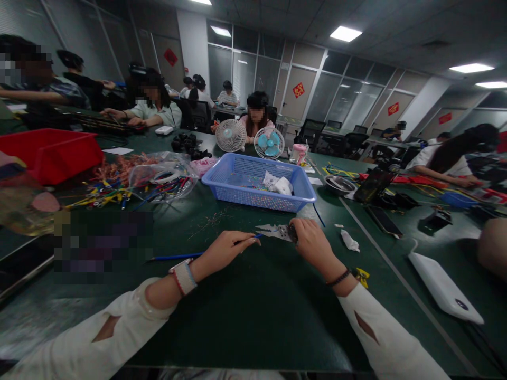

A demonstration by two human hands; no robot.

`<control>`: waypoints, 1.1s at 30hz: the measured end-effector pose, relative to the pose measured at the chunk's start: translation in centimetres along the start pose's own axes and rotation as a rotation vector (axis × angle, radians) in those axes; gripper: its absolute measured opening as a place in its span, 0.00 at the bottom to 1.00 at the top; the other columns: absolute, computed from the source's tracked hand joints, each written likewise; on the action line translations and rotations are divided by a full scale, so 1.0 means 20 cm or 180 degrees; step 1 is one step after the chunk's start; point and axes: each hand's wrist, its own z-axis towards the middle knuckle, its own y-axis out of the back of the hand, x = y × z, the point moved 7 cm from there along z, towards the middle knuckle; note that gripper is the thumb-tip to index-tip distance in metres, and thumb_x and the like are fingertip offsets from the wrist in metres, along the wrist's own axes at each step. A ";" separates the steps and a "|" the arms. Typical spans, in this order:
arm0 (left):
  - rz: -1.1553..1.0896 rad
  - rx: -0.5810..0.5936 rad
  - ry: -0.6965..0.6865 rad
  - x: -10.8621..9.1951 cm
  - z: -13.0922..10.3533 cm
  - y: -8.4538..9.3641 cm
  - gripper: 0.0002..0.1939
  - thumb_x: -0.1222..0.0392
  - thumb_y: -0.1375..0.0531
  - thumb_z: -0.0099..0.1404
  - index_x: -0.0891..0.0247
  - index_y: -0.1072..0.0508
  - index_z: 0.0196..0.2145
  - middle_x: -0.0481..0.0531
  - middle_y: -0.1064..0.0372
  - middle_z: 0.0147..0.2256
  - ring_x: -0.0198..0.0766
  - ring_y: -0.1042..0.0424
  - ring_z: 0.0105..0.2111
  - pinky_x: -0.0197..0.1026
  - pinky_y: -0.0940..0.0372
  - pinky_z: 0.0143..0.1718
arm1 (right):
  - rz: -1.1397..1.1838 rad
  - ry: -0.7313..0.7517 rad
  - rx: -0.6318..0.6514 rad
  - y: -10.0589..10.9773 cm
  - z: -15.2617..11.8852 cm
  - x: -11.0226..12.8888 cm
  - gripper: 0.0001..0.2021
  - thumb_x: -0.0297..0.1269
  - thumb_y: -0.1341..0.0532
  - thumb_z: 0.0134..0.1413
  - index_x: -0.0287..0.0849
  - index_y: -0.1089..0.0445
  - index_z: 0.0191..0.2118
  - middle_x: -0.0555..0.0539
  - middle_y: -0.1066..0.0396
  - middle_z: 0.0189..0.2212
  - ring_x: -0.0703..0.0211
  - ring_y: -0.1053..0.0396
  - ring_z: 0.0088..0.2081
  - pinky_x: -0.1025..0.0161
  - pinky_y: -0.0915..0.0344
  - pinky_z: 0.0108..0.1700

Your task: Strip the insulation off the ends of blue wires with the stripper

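Between the fingers of my left hand runs a blue wire; its long part trails left over the table and its short end points right. My right hand is closed around the handles of wire strippers, whose grey jaws point left. The wire's end lies right at the jaws; whether they bite on it I cannot make out. Both hands are low over the dark green table. Just beyond them stands a blue plastic basket with white crumpled tissue and small scraps in it.
To the left are a red bin, a pile of coloured wires with terminals and a clear bag. On the right lie a white power bank-like device, a phone and a metal bowl. Several people sit around.
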 end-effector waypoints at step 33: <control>-0.0163 0.0093 0.0357 0.04 0.01 0.01 0.21 0.47 0.51 0.70 0.61 0.22 0.43 0.42 0.46 0.20 0.32 0.41 0.22 0.33 0.49 0.26 | 0.1431 -0.0355 0.0123 -0.10 -0.02 -0.07 0.20 0.25 0.44 0.44 0.41 0.37 0.47 0.40 0.39 0.48 0.51 0.37 0.50 0.53 0.38 0.53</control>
